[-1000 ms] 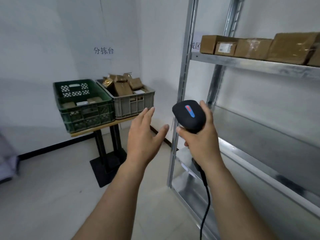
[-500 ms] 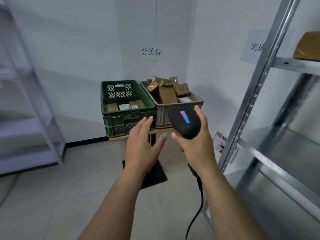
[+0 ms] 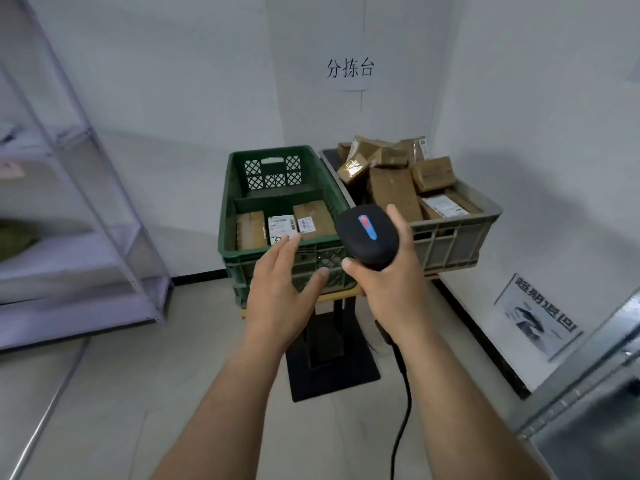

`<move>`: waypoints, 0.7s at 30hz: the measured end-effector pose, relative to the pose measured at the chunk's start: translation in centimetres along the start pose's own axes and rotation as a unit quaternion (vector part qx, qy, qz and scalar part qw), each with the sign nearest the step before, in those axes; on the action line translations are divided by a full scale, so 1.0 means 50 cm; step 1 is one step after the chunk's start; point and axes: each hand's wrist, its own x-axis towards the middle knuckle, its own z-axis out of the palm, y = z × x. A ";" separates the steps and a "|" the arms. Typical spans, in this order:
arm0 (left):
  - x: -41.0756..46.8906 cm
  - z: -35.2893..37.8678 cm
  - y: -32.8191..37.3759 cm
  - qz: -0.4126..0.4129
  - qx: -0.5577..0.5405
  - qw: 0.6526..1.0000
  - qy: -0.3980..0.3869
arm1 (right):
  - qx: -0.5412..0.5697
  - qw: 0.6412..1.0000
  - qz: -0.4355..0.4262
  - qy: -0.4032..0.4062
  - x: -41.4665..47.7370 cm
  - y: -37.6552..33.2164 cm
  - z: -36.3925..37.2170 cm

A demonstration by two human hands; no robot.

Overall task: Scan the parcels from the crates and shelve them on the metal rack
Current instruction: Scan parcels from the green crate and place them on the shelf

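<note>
While the black scanner (image 3: 370,237) is grasped in the right hand (image 3: 391,285), with fingers wrapped round its body, the left hand (image 3: 277,292) is held released, fingers straight and slightly spread, grasping nothing. Both hands are seen in front of the near wall of the green crate (image 3: 227,202); whether the left fingertips touch it cannot be told. Three flat parcels (image 3: 313,220) are noted lying in the near part of the green crate, white labels showing on two. The grey crate (image 3: 460,237) is set just beside it on the right and is heaped with brown boxes (image 3: 391,192). Both crates are carried on a black pedestal stand (image 3: 332,368) in the far corner. A black cable (image 3: 401,410) is seen hanging below the scanner. One corner of the metal rack (image 3: 588,393) is visible at near right, well apart from the crates. A pale rack (image 3: 104,202) is recorded at left.
</note>
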 end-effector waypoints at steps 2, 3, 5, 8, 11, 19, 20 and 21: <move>0.045 0.007 -0.030 -0.016 -0.002 1.000 0.005 | 0.000 1.000 0.010 -0.010 0.049 0.012 0.028; 0.069 0.011 -0.044 -0.023 -0.004 1.000 0.007 | -0.002 1.000 0.013 -0.015 0.074 0.017 0.042; 0.120 0.020 -0.074 -0.034 -0.013 0.999 0.007 | -0.010 1.000 0.012 -0.019 0.126 0.026 0.074; 0.205 0.030 -0.123 -0.043 -0.021 0.999 0.005 | -0.017 1.000 0.015 -0.017 0.210 0.037 0.127; 0.305 0.032 -0.173 -0.045 -0.024 0.999 -0.007 | -0.032 0.999 0.019 -0.012 0.304 0.034 0.181; 0.511 0.062 -0.296 -0.071 -0.008 0.996 -0.056 | -0.080 0.995 0.055 -0.023 0.518 0.059 0.292; 0.526 0.072 -0.306 -0.077 -0.008 0.995 -0.067 | -0.086 0.994 0.062 -0.025 0.535 0.069 0.299; 0.539 0.082 -0.314 -0.080 -0.005 0.994 -0.078 | -0.092 0.993 0.069 -0.028 0.550 0.080 0.306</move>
